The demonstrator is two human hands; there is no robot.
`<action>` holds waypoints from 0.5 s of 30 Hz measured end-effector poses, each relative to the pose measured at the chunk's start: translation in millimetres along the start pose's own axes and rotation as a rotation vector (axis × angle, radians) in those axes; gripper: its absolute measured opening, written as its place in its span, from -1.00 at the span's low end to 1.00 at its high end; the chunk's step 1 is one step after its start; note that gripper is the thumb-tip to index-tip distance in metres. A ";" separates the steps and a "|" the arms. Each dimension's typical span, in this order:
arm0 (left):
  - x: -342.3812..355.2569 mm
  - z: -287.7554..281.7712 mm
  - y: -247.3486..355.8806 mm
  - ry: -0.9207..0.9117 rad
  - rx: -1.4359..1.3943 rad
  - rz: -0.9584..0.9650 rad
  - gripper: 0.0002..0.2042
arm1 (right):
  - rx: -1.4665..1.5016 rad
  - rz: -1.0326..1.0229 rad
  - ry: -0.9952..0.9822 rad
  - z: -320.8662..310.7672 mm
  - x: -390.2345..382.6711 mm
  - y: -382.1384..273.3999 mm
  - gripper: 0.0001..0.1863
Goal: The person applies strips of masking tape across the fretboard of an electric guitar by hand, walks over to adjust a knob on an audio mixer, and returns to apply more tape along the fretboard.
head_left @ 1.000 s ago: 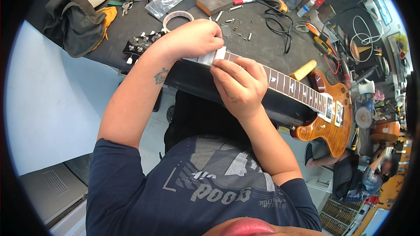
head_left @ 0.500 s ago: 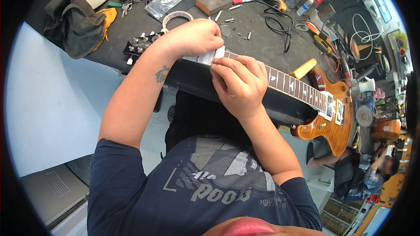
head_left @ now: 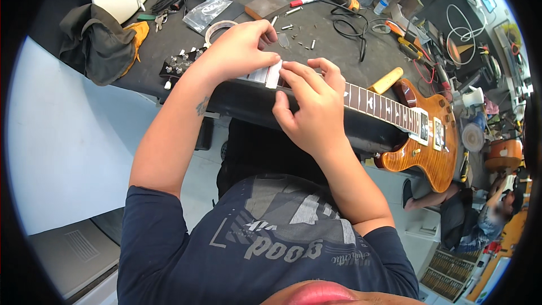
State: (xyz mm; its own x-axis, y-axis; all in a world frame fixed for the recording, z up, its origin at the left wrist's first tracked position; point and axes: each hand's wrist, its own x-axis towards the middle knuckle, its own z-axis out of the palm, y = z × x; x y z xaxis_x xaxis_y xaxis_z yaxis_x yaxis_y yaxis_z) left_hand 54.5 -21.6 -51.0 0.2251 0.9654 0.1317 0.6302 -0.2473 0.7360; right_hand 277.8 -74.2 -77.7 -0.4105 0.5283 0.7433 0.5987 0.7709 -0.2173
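Note:
An electric guitar with an amber, wood-grained body (head_left: 424, 165) lies across the bench edge, its headstock (head_left: 176, 63) at the left. A white strip (head_left: 273, 75) rests across the fretboard, beside a pale, lined covering (head_left: 258, 75) on the neck. My left hand (head_left: 244, 48) is over the neck, its thumb outstretched onto the top of the strip and its other fingers bent apart from the thumb. My right hand (head_left: 314, 99) has its fingers spread; the index fingertip is at the strip's right edge, the thumb apart below. Neither hand grips anything visibly.
Behind my left hand stand a tape roll (head_left: 219, 33) and a brown block (head_left: 267, 7). Small metal pieces (head_left: 313, 44) lie scattered beyond the neck. A yellow block (head_left: 386, 80) sits near the guitar body. At far right another person (head_left: 480, 220) sits.
Both hands have loosened from their pinched hold at the strip. My left thumb has stretched out onto it, and my right fingers have spread. The view has shifted slightly.

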 end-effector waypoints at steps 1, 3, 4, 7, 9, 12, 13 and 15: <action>-3.4 1.1 0.9 0.067 -0.029 0.072 -0.81 | 0.055 -0.001 0.023 -4.1 -2.0 3.4 -0.61; -12.4 -1.9 0.1 0.047 0.020 0.236 -0.82 | 0.078 -0.012 0.061 -15.6 -6.5 10.5 -0.61; -16.9 -2.7 -1.1 0.030 0.066 0.396 -0.84 | 0.103 -0.026 0.092 -21.7 -8.7 12.9 -0.61; -18.8 -1.3 -4.7 0.031 0.023 0.378 -0.86 | 0.130 -0.059 0.137 -27.4 -13.8 21.4 -0.64; -18.4 0.9 -3.9 0.059 0.004 0.333 -0.83 | 0.172 -0.095 0.154 -26.0 -16.7 22.7 -0.68; -15.9 5.5 -1.0 0.061 0.023 0.291 -0.83 | 0.215 -0.133 0.166 -13.9 -28.5 22.0 -0.69; -14.7 6.2 -2.4 0.055 0.025 0.292 -0.83 | 0.228 -0.143 0.151 -12.3 -33.0 18.9 -0.69; -10.4 6.5 -6.6 0.026 0.100 0.315 -0.80 | 0.284 -0.197 0.158 -2.4 -39.6 17.0 -0.68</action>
State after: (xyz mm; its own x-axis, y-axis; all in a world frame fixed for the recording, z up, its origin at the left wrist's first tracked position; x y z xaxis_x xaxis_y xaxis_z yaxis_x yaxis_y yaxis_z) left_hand 52.9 -30.5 -61.5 0.4022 0.8415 0.3607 0.6026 -0.5399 0.5877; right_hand 305.9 -82.8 -109.3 -0.3746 0.3161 0.8716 0.2954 0.9318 -0.2110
